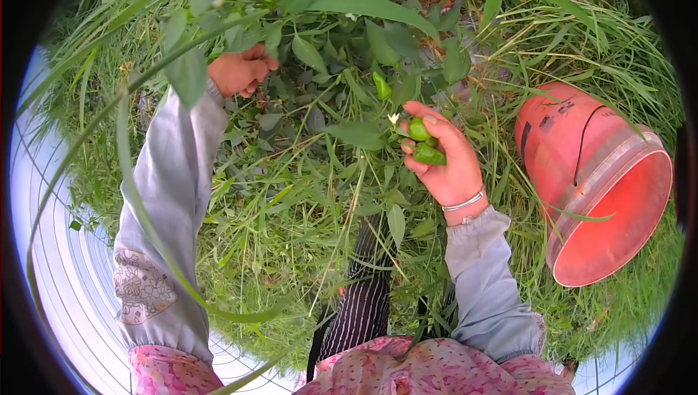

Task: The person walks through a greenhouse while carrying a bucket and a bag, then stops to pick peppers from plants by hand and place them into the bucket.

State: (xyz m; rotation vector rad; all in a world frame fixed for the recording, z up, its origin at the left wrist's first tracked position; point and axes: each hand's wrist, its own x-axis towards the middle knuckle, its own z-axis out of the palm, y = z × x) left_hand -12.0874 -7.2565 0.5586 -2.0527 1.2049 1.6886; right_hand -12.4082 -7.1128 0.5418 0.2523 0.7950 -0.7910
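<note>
Two green peppers (429,153) rest in the fingers of my right hand (454,166), which wears a silver bracelet and is curled around them. Just up and left of that hand, another green pepper (382,86) hangs among the leaves, and a small white flower (393,118) is close to the fingertips. My left hand (240,73) is at the upper left by the plant's leaves, its fingers curled in. Whether it holds anything is too small to make out.
An orange-red bucket (560,133) lies tipped on the grass at the right, its mouth toward the lower right. Long grass blades (374,8) and a leafy stem cross the view at the top and left. Striped trousers (363,293) show below.
</note>
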